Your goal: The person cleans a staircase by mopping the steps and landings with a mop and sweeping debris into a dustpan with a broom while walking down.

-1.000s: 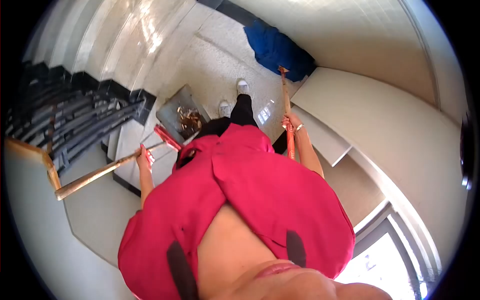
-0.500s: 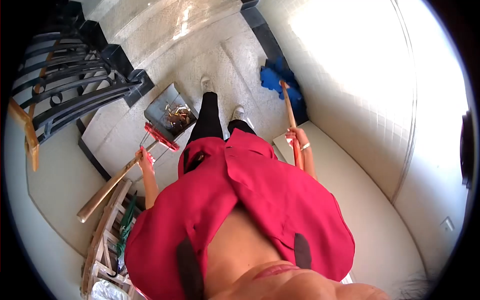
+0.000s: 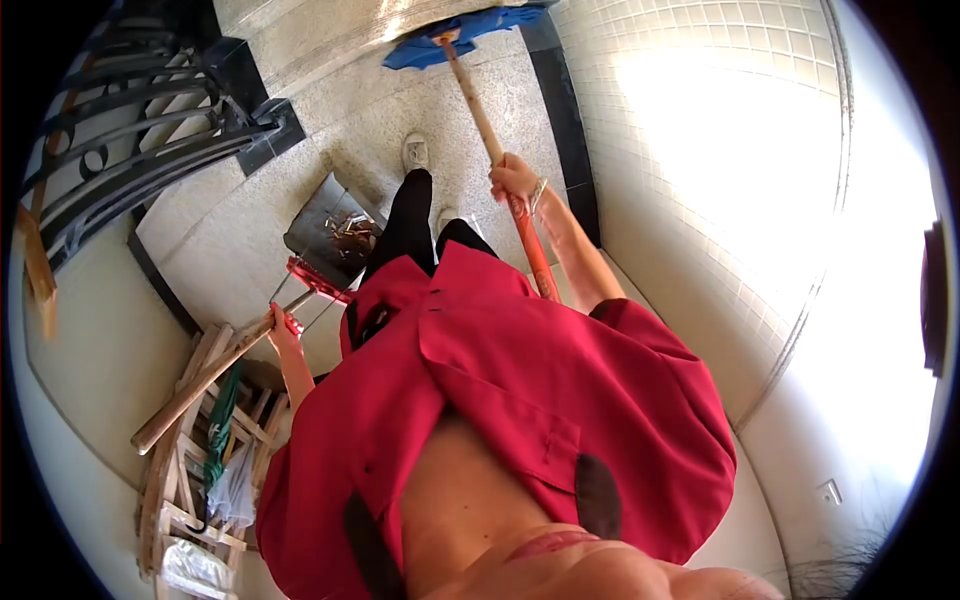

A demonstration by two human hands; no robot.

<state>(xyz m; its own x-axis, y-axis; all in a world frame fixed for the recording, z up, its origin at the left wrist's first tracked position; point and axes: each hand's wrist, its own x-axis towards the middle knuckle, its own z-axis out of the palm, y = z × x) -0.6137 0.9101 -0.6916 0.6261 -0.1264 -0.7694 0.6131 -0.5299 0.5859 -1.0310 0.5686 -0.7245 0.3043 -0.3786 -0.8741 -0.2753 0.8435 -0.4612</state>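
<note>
My right hand (image 3: pixel 515 178) is closed round the wooden handle of a mop (image 3: pixel 474 105). The mop's blue cloth head (image 3: pixel 425 52) lies against the step ahead, and the handle's lower part is red. At my left side, my left hand (image 3: pixel 284 328) grips a wooden-handled brush (image 3: pixel 195 392) together with the wire handle of a dustpan (image 3: pixel 302 236). The brush's red head (image 3: pixel 318 279) rests by the dustpan's near edge. Cigarette butts and brown debris (image 3: pixel 352 232) lie inside the grey pan.
Stone steps (image 3: pixel 300 45) rise ahead. A black metal railing (image 3: pixel 150 165) stands at the left, and a tiled wall (image 3: pixel 720 130) runs along the right. Behind my left arm, a wooden rack (image 3: pixel 180 480) holds a green folded umbrella (image 3: pixel 222 425) and plastic bags (image 3: pixel 195 565).
My right hand has swung the mop forward and left, from beside the right wall to the step. My left hand, with brush and dustpan, has shifted slightly left and down in view.
</note>
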